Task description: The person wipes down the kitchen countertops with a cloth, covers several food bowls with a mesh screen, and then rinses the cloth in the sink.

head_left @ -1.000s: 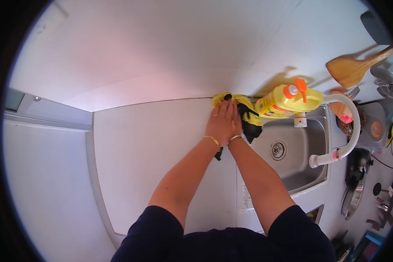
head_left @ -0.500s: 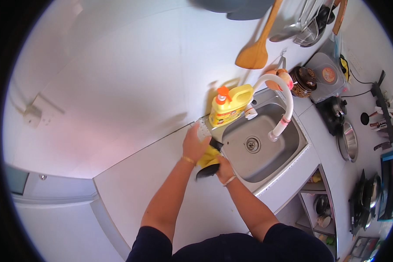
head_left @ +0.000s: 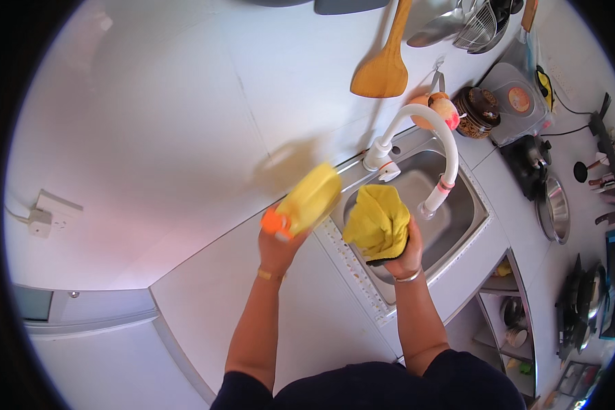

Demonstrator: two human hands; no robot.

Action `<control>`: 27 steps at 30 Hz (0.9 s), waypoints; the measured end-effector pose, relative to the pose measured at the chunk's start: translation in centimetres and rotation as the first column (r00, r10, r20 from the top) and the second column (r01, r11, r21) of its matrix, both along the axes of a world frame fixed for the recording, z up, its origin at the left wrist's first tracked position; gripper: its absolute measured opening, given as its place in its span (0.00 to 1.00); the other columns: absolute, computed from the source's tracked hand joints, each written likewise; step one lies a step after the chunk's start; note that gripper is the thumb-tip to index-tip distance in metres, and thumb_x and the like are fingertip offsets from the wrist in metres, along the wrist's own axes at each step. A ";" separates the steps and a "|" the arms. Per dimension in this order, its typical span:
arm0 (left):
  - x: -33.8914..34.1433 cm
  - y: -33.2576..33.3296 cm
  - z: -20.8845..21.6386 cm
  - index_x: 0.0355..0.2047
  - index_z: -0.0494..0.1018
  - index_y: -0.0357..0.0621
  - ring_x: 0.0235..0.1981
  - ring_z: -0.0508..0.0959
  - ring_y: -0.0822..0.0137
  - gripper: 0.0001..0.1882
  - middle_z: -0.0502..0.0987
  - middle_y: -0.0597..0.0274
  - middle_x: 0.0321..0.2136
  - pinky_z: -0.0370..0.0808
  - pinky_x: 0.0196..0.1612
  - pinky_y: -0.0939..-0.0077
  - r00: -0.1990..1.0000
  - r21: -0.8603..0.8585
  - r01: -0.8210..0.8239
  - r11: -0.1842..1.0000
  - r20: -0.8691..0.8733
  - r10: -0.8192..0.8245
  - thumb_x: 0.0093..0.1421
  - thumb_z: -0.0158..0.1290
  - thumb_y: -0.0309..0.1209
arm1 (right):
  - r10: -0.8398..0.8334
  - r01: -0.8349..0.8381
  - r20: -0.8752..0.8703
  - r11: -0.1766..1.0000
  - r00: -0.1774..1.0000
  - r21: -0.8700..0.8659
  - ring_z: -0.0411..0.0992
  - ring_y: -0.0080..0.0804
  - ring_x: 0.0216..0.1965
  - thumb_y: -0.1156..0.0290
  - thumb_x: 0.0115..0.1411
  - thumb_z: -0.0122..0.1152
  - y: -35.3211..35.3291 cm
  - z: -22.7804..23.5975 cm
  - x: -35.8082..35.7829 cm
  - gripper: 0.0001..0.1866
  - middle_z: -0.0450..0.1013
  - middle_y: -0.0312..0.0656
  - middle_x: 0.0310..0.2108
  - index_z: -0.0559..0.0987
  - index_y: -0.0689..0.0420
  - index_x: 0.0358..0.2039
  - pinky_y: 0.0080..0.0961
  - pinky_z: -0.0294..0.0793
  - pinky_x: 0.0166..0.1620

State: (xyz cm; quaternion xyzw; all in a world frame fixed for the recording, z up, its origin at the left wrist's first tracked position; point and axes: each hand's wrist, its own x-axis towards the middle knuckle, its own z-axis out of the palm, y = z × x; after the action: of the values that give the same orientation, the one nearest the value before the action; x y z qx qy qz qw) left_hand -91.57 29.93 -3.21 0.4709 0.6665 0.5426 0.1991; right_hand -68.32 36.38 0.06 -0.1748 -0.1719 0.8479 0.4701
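My left hand (head_left: 277,253) is closed round the pump end of a yellow dish soap bottle (head_left: 312,196), lifted and tilted over the counter beside the sink. Its orange pump head (head_left: 276,224) points down toward my wrist, and motion blurs the bottle a little. On the right, my right hand (head_left: 411,255) grips a bunched yellow cloth (head_left: 378,220) with a dark edge, held above the near left part of the steel sink (head_left: 427,179). Some of the right fingers are hidden behind the cloth.
A white curved faucet (head_left: 451,154) arches over the sink. Behind it sit an orange round item (head_left: 439,109) and a brown patterned jar (head_left: 477,113). A wooden spatula (head_left: 383,74) hangs on the wall. To the right are a steel bowl (head_left: 555,210) and open shelves (head_left: 488,311) below the counter.
My left hand has picked up the soap bottle from behind the sink and drawn it left. My right hand has moved right with the cloth, which both hands were at before.
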 end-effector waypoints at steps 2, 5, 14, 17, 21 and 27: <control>-1.0 -5.8 0.5 0.46 0.67 0.39 0.42 0.73 0.63 0.32 0.71 0.59 0.42 0.69 0.46 0.72 0.998 -0.065 -0.067 0.996 0.018 0.068 0.39 0.66 0.28 | -0.011 0.013 -0.045 0.998 0.999 0.056 0.63 0.38 0.54 0.55 0.64 0.36 0.1 0.5 -1.7 0.25 0.65 0.44 0.54 0.64 0.58 0.55 0.36 0.60 0.58; -2.9 -13.4 1.4 0.50 0.64 0.37 0.46 0.70 0.64 0.35 0.69 0.58 0.46 0.68 0.49 0.70 0.978 -0.203 -0.116 0.972 0.148 0.148 0.41 0.64 0.25 | -0.078 0.077 0.005 0.995 0.997 0.070 0.64 0.37 0.54 0.57 0.64 0.35 -0.2 1.5 -5.7 0.25 0.65 0.43 0.53 0.64 0.59 0.55 0.35 0.60 0.57; -7.8 -19.8 -5.4 0.59 0.55 0.43 0.60 0.57 0.61 0.28 0.55 0.56 0.60 0.56 0.60 0.66 0.898 -0.254 -0.270 0.929 0.281 0.338 0.59 0.46 0.34 | -0.703 0.212 0.246 0.497 0.668 0.842 0.62 0.41 0.50 0.63 0.63 0.42 -1.6 6.6 -22.4 0.23 0.62 0.50 0.50 0.66 0.69 0.50 0.30 0.56 0.57; -8.6 -16.9 -10.0 0.59 0.55 0.47 0.64 0.49 0.57 0.27 0.50 0.55 0.63 0.47 0.63 0.60 0.867 -0.350 -0.295 0.889 0.293 0.403 0.61 0.41 0.39 | -0.942 0.037 -0.048 -0.038 0.333 0.999 0.59 0.55 0.47 0.59 0.53 0.53 2.6 7.1 -26.6 0.21 0.63 0.49 0.45 0.72 0.62 0.41 0.53 0.51 0.56; -8.5 -15.0 -13.2 0.61 0.53 0.47 0.65 0.46 0.53 0.30 0.48 0.52 0.63 0.43 0.63 0.55 0.715 -0.568 -0.352 0.744 -0.676 -0.178 0.59 0.41 0.40 | -0.955 -0.243 -0.268 -0.291 0.125 0.925 0.58 0.58 0.52 0.53 0.46 0.57 8.6 2.2 -27.7 0.21 0.64 0.49 0.47 0.75 0.54 0.37 0.65 0.44 0.55; -8.9 -15.4 -13.7 0.61 0.52 0.47 0.65 0.46 0.54 0.31 0.46 0.53 0.64 0.42 0.64 0.57 0.732 -0.609 -0.358 0.707 -0.653 -0.192 0.58 0.42 0.38 | -0.973 0.321 0.229 0.206 -0.036 0.924 0.43 0.47 0.64 0.76 0.65 0.32 14.3 -12.2 -23.3 0.25 0.40 0.61 0.63 0.45 0.73 0.60 0.35 0.41 0.64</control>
State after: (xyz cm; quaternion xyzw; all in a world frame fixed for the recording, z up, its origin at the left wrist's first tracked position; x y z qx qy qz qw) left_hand -100.47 14.53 -16.92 0.4887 0.8675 0.0474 0.0798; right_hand -91.66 50.65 -12.13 -0.4496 -0.5243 0.1220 0.7128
